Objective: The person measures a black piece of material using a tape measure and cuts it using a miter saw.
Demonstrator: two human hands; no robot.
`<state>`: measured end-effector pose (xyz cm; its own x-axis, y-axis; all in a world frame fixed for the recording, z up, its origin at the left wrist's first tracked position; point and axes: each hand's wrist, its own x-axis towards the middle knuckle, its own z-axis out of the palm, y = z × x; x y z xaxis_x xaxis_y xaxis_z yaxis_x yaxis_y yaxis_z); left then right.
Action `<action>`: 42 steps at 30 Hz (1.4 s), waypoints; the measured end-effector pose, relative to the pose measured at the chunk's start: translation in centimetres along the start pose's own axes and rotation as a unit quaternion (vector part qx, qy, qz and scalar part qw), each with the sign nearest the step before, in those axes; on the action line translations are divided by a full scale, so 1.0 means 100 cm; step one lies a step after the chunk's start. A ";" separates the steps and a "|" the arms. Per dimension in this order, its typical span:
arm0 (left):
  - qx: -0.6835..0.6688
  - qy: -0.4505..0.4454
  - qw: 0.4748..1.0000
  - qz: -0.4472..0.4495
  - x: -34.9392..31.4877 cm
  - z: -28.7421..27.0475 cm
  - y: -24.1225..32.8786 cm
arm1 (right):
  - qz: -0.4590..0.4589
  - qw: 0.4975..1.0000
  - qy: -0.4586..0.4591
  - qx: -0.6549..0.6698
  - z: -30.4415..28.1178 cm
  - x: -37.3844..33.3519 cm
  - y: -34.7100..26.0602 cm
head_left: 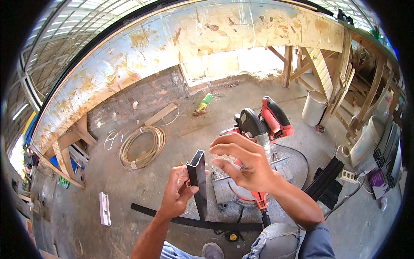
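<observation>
My left hand [176,195] is closed round a black hollow rectangular metal profile [196,175], held tilted with its open end up. The profile's lower part runs down toward the floor. To the right of that end, my right hand [248,166] hovers with its fingers curved and the thumb apart, holding nothing. Just beyond and partly behind the right hand stands a red and black miter saw [276,121] on a grey metal base [222,192]. Its front is partly hidden by my right hand and forearm.
A long black strip [181,220] lies across the floor before me, with a tape measure [233,237] beside it. Further off are a coil of beige hose or cable [124,151], a wooden board [160,114] and a green bottle [206,101]. Black profiles [325,181] and a power strip [348,175] lie right.
</observation>
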<state>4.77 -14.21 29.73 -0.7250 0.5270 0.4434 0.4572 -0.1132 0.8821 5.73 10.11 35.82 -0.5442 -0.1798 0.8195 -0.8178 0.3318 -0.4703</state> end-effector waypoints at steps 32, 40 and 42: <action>-0.294 -0.001 0.955 -0.038 -0.008 -0.019 0.018 | 0.208 0.957 -0.078 0.188 0.054 0.014 -0.013; 0.079 0.473 0.866 -0.141 -0.024 -0.064 -0.008 | 0.258 0.953 0.089 0.130 0.072 0.009 -0.004; 0.005 0.501 0.835 -0.228 -0.030 -0.063 -0.017 | 0.234 0.930 0.151 0.240 0.070 -0.009 0.006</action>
<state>2.92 -20.94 27.88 -0.8892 -0.4569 -0.0247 0.0157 -0.0846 0.9963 4.38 3.96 32.46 -0.8427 0.1732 0.5097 -0.5345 -0.1561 -0.8307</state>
